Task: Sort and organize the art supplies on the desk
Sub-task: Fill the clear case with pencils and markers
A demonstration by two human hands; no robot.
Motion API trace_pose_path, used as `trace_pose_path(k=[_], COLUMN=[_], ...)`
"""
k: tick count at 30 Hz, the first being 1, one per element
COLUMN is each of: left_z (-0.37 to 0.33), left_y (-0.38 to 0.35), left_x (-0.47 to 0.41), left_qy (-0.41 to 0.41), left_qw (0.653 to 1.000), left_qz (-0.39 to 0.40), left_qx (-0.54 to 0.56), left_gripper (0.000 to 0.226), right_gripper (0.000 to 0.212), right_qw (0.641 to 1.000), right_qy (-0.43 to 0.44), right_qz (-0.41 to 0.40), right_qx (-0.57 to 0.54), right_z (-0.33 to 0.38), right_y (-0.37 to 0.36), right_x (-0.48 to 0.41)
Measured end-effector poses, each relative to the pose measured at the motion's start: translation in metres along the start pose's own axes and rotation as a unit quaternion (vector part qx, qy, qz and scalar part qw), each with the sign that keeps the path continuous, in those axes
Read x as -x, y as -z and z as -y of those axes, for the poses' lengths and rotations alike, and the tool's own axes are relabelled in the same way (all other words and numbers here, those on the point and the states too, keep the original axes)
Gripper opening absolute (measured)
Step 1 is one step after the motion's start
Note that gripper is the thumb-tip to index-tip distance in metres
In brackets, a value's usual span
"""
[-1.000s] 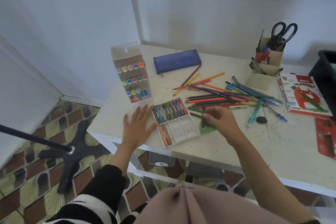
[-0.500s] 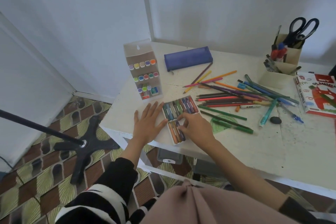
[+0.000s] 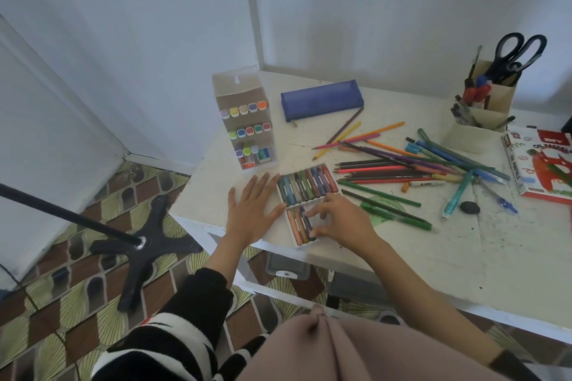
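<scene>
Pinches a dark pastel [image 3: 308, 224] in the right hand [image 3: 343, 219], fingers curled low over the near row of the pastel tray [image 3: 305, 244]. Presses the left hand [image 3: 252, 213] flat and spread on the table [image 3: 433, 257], just beside the tray's left wall.

Risky spot for the tray, right at the near table edge: likely to slide or tip to the floor under a hard push on its near end, with only the flat left hand as a brace. Likely also to snap or smear a soft stick if forced into its slot at a slant.

Far row of the tray full, sticks side by side; near row with a few at its left, the rest hidden under the fingers. Behind the left hand, an upright clear marker box [image 3: 244, 145] with three rows of capped markers [image 3: 244, 110]. Farther back, a blue pencil case [image 3: 322, 99], zipped, contents hidden. At the far right, a cardboard holder [image 3: 503, 99] with scissors [image 3: 510, 65] and pens [image 3: 473, 93] upright in it. Between tray and holder, a heap of coloured pencils [image 3: 402, 164] loose on the table.
</scene>
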State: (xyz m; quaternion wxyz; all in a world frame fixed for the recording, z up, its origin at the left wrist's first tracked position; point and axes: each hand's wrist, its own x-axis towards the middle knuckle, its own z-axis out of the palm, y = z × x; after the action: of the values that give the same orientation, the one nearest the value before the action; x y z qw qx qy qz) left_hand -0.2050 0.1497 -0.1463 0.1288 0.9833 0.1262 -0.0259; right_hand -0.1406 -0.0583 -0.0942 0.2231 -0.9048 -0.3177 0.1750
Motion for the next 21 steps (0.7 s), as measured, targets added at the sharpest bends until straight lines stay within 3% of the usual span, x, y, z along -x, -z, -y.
trace_pose_path(k=[6, 9, 14, 17, 21], left_z=[0.002, 0.002, 0.002, 0.002, 0.000], left_y=[-0.002, -0.003, -0.003, -0.003, -0.002], left_x=[-0.001, -0.002, -0.001, -0.001, -0.001], left_qy=[-0.003, -0.002, -0.007, -0.008, -0.005], left_qw=[1.000, 1.000, 1.000, 1.000, 1.000], left_qz=[-0.002, 0.002, -0.007, -0.010, -0.006], left_qx=[0.004, 0.002, 0.007, 0.005, -0.002], left_gripper=[0.075, 0.076, 0.089, 0.091, 0.092], right_gripper=[0.033, 0.024, 0.013, 0.015, 0.017], right_qw=[1.000, 0.992, 0.962, 0.951, 0.956], right_qy=[0.016, -0.047, -0.187, -0.237, -0.232], right_qz=[-0.017, -0.099, -0.200, -0.196, -0.173], right_qx=[-0.003, -0.055, 0.020, 0.030, 0.043], right_z=[-0.008, -0.034, -0.108, -0.140, -0.150], right_y=[0.013, 0.040, 0.080, 0.087, 0.084], right_x=[0.001, -0.001, 0.012, 0.015, 0.010])
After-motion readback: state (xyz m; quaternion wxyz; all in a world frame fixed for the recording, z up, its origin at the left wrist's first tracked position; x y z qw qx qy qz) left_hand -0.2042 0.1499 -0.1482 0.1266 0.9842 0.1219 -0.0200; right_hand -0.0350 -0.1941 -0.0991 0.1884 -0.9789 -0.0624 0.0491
